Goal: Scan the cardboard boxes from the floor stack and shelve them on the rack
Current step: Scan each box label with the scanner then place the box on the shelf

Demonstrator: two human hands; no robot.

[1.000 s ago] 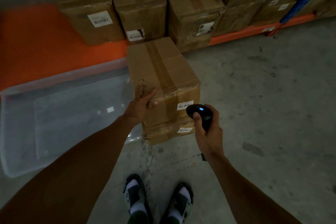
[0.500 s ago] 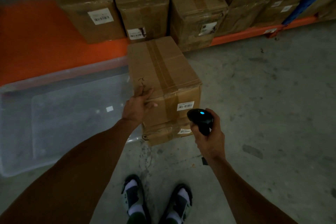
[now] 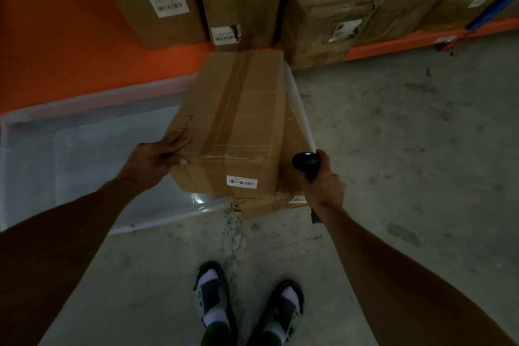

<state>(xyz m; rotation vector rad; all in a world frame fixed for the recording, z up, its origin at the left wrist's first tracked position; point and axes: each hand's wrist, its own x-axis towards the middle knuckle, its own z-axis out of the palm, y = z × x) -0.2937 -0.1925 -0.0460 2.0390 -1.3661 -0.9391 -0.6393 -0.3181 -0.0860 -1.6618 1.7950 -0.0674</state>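
Note:
A taped cardboard box (image 3: 236, 121) is tilted and turned on top of a lower box (image 3: 269, 205) of the floor stack. A white barcode label (image 3: 242, 182) shows on its near face. My left hand (image 3: 157, 160) grips the box's near left corner, thumb on the front face. My right hand (image 3: 323, 185) holds a black barcode scanner (image 3: 306, 164) with a blue light, beside the box's right side.
A clear plastic bin (image 3: 84, 149) lies on the floor to the left, against the orange rack beam (image 3: 393, 42). Several labelled boxes (image 3: 238, 0) stand on the rack's lowest level behind the stack. My feet (image 3: 247, 309) stand on bare concrete floor; open floor spreads to the right.
The top box has been pulled toward me and turned to the left, off the lower box. My right hand with the scanner has moved to the box's right side.

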